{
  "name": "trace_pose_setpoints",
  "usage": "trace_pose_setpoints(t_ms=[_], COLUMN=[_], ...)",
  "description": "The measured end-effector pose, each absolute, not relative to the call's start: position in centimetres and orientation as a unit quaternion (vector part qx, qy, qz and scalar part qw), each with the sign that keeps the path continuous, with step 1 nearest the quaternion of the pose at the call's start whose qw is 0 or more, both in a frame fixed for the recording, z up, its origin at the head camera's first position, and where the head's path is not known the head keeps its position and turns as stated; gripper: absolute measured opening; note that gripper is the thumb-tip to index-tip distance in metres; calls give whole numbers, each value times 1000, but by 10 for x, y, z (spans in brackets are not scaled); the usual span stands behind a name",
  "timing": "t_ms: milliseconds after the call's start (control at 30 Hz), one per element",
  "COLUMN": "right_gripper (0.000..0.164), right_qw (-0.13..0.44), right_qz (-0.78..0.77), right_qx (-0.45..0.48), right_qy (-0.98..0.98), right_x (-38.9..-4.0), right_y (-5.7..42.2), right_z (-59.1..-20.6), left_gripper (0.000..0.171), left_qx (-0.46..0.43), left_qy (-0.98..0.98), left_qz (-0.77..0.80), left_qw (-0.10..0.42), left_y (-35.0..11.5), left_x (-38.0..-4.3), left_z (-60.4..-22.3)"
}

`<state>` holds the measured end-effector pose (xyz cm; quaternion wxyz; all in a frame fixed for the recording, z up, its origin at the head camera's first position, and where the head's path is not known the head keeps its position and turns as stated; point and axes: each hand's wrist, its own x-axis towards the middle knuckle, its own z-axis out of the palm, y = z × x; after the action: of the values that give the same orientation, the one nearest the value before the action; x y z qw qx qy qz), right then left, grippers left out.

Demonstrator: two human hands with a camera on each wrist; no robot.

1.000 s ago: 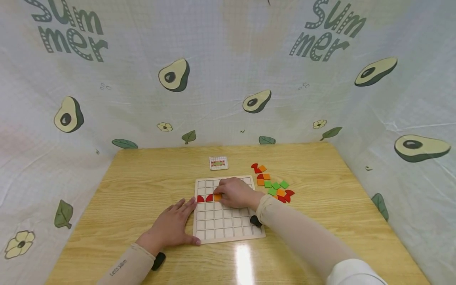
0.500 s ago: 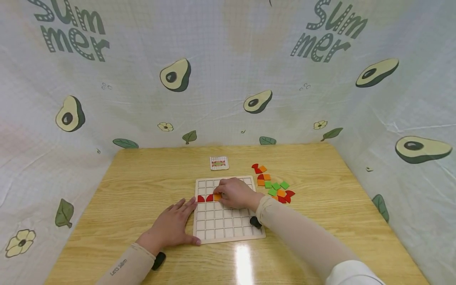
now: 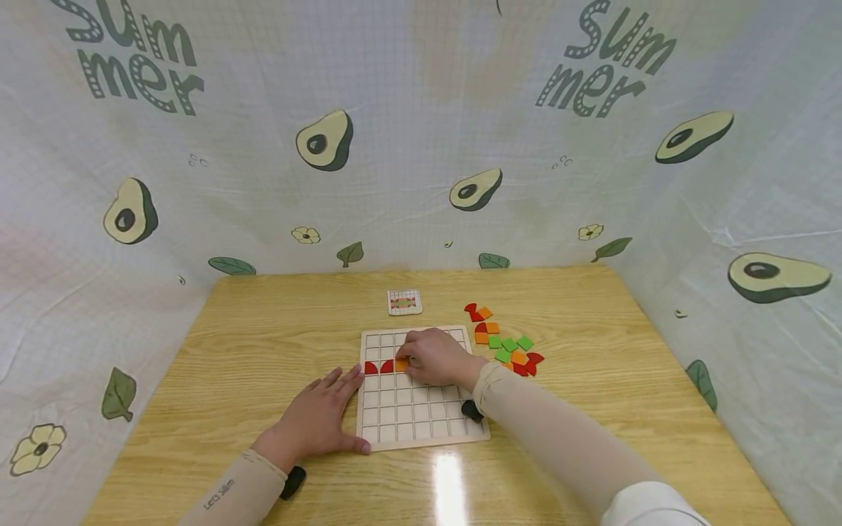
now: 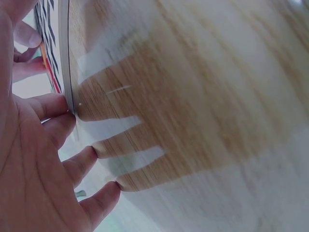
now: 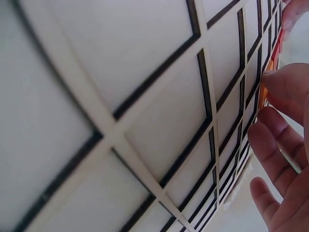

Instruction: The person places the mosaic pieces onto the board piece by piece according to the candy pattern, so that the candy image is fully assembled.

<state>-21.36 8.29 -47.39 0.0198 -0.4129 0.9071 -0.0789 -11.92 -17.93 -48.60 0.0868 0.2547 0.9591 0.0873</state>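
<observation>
A square wooden grid board (image 3: 421,416) lies on the table. Along one of its rows are two red quarter-round tiles (image 3: 387,366) and, to their right, an orange square tile (image 3: 401,364). My right hand (image 3: 435,356) is over the board, thumb and forefinger pinching that orange tile (image 5: 263,92) at its cell; the hand covers part of the row. My left hand (image 3: 320,413) lies with fingers spread at the board's left side. In the left wrist view, fingertips of the left hand (image 4: 46,159) touch the board's edge (image 4: 65,53) and the table.
Loose tiles lie right of the board: green squares (image 3: 509,344), orange squares (image 3: 484,313) and red pieces (image 3: 535,359). Behind the board sits a small pattern card (image 3: 404,302) with a grid. A printed cloth (image 3: 395,212) hangs around the table (image 3: 283,321).
Both hands stay in nearly the same place, the right at the orange tile and the left at the board's edge. The head view shifts very slightly.
</observation>
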Motion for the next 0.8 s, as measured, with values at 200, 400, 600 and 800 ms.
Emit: trace_pose_setpoints(t_ms=[200, 400, 600, 800], right_gripper=[26, 26, 29, 28], right_qw=[15, 11, -14, -27], right_qz=[-94, -105, -126, -108], right_qx=[-417, -404, -385, -352], right_qy=[904, 908, 914, 929], right_x=[-215, -216, -217, -205], right_y=[88, 111, 153, 202], right_z=[-474, -462, -449, -444], left_gripper=[122, 122, 122, 123], left_qx=[252, 242, 245, 244], left_qy=[959, 962, 962, 962], left_qz=[90, 80, 77, 79], left_qw=[89, 97, 92, 95], left_y=[-179, -178, -177, -177], left_x=[-119, -119, -119, -119], left_z=[-486, -485, -484, -484])
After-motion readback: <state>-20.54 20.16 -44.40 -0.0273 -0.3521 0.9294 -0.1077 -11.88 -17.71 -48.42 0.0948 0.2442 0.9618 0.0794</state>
